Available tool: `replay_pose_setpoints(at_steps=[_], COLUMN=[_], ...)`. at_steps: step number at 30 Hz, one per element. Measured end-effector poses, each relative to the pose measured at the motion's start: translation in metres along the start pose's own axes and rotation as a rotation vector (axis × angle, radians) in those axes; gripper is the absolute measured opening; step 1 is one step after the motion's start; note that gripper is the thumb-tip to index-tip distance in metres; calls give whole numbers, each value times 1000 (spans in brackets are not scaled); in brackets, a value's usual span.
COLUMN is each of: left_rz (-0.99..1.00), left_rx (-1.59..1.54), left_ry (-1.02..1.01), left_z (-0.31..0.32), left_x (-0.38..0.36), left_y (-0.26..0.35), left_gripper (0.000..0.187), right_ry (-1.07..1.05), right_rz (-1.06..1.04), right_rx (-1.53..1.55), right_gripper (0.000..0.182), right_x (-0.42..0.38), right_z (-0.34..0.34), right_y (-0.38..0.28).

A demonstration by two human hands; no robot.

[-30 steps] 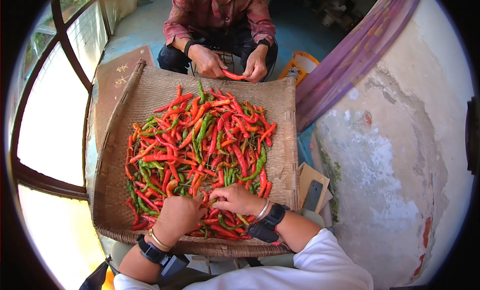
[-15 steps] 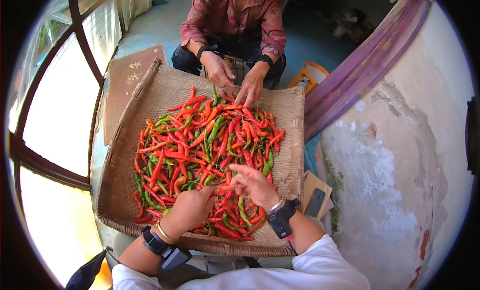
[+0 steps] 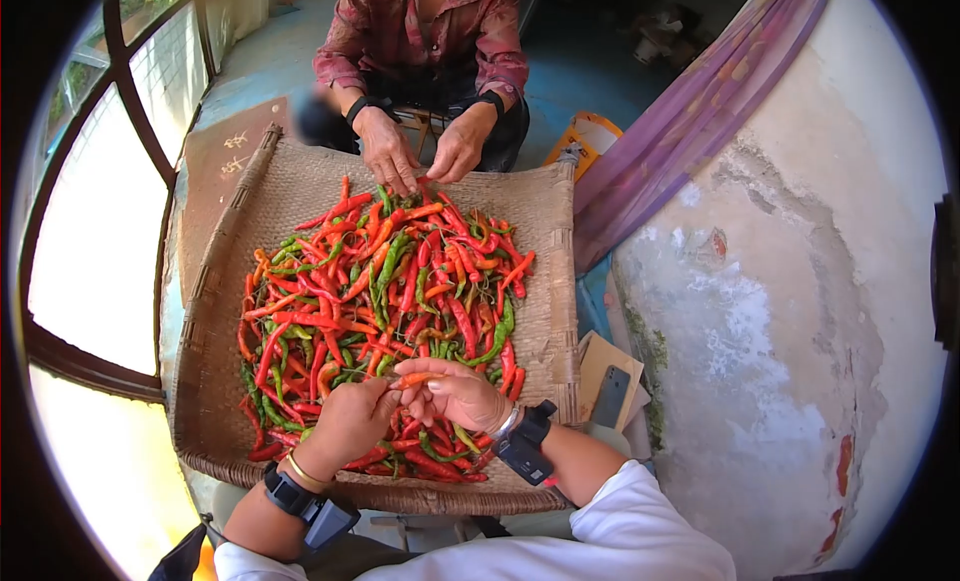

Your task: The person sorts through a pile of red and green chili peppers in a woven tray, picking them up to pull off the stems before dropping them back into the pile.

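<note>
Over the near part of a heap of red, orange and green chili peppers (image 3: 330, 321), both my hands meet at one orange chili pepper (image 3: 420, 379). My right hand (image 3: 462, 395) is closed around it, with the fingers curled. At the pepper's left end, my left hand (image 3: 350, 419) pinches with thumb and forefinger; the fingertips partly hide what is between them. The heap lies in a large woven basket tray (image 3: 548, 311) with raised rims on the sides and front.
Across the tray, another person's hands (image 3: 420, 161) work at the heap's far edge. A phone (image 3: 611, 396) lies on cardboard at right, near a rough wall (image 3: 740, 361). A purple curtain (image 3: 660, 151) hangs there. Window panes (image 3: 95, 241) line the left; a brown board (image 3: 225, 166) lies behind the tray.
The view has shifted, so the tray appears further left. My right hand has come down beside my left and curled around the orange pepper. The other person's hands have drawn closer together.
</note>
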State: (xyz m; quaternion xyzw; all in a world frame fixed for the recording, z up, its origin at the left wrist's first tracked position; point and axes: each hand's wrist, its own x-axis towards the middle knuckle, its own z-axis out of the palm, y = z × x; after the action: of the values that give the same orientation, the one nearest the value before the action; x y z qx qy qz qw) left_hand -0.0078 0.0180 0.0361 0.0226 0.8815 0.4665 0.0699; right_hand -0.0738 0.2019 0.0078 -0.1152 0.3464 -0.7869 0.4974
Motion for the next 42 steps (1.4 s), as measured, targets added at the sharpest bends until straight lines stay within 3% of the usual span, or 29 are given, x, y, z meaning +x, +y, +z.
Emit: replay_pose_setpoints(at_steps=[2, 6, 8, 12, 14, 15, 17, 18, 21, 22, 24, 29, 32, 34, 37, 42], left_rz=[-16, 70, 125, 36, 46, 30, 12, 1, 7, 23, -23, -179, -230, -162, -166, -145], left_rx=[27, 132, 111, 178, 150, 175, 199, 294, 463, 538, 702, 849, 814, 833, 762, 782], left_ry=[-28, -45, -51, -160, -161, -174, -185, -135, 2, 88, 188, 344, 339, 331, 234, 224], left_z=[-2, 5, 5, 0, -4, -8, -14, -16, -23, -27, -39, -69, -76, -76, -76, -78], left_x=[0, -3, -4, -4, -4, -4, -3, -3, 1, 2, 6, 13, 16, 18, 22, 23], left_y=[3, 2, 3, 8, 7, 9, 8, 5, -7, -12, -20, -44, -61, -84, -90, -73], left_gripper=[19, 18, 16, 18, 18, 18, 18, 18, 18, 18, 20, 38, 49, 52, 49, 27], right_ry=[61, 218, 285, 354, 312, 312, 465, 464, 529, 528, 416, 409, 418, 412, 407, 417], right_rz=[16, 73, 58, -1, -276, -276, -576, -575, -288, -288, -131, 0, 35, 41, 59, 80], right_rx=[-304, -477, -420, -223, -57, -58, 235, 234, 135, 134, -33, -237, -239, -233, -239, -272], right_gripper=[43, 25, 18, 15, 18, 18, 22, 22, 30, 30, 30, 30, 30, 29, 27, 27], right_x=[-1, 3, 3, 1, -2, -1, 0, -3, -6, -7, -5, -1, 0, 1, 2, 4], right_z=[3, 4, 2, -25, -37, -33, -21, -25, -43, -45, -42, -24, -25, -29, -27, -27], right_y=[1, 6, 2, -20, -39, -49, -65, -65, -55, -49, -39, -29, -25, -22, -21, -19])
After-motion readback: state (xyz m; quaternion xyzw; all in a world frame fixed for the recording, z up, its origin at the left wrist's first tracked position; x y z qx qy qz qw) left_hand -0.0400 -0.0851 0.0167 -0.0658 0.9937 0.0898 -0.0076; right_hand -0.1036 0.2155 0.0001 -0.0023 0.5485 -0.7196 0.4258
